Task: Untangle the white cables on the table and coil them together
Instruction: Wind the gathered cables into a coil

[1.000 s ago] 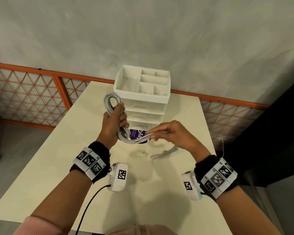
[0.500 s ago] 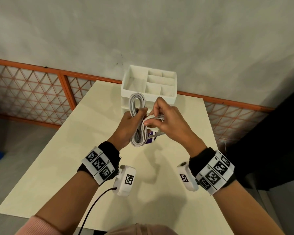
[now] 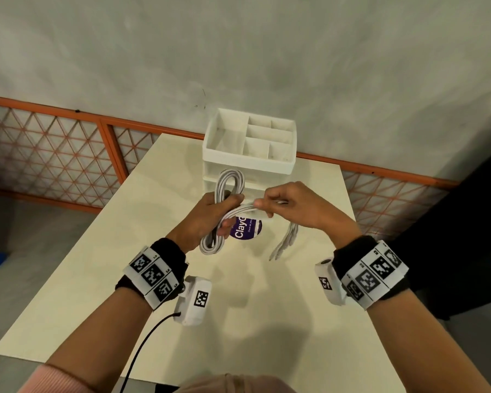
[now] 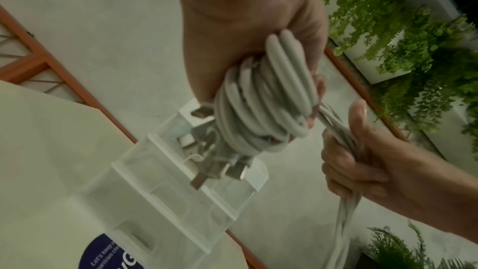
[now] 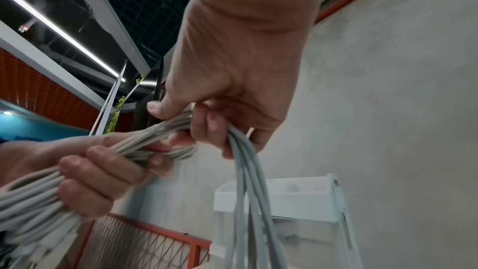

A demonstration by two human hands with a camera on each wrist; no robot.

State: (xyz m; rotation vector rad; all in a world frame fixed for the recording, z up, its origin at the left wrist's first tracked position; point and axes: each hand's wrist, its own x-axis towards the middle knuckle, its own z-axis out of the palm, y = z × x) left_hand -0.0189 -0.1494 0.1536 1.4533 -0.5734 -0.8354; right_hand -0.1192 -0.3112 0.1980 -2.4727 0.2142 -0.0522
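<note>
My left hand (image 3: 207, 215) grips a coil of white cables (image 3: 227, 184) around its middle, with loops sticking out above and below the fist. The left wrist view shows the coil (image 4: 261, 97) wound thick in the fist, with plug ends (image 4: 220, 171) hanging beneath it. A bundle of strands (image 3: 243, 209) runs from the coil to my right hand (image 3: 281, 204), which pinches it between thumb and fingers (image 5: 207, 124). Beyond that pinch the loose cable tails (image 3: 285, 241) hang down toward the table (image 3: 82, 268). Both hands hover above the table.
A white drawer organiser (image 3: 250, 146) with open top compartments stands at the table's far edge, just behind the hands. A round purple-labelled item (image 3: 245, 229) lies under the hands. An orange lattice railing (image 3: 54, 163) runs behind the table. A black lead (image 3: 145, 347) trails from my left wrist.
The right hand has pulled the strands from close against the coil out to the right, so they stretch between the hands. The loose tails now hang on the right.
</note>
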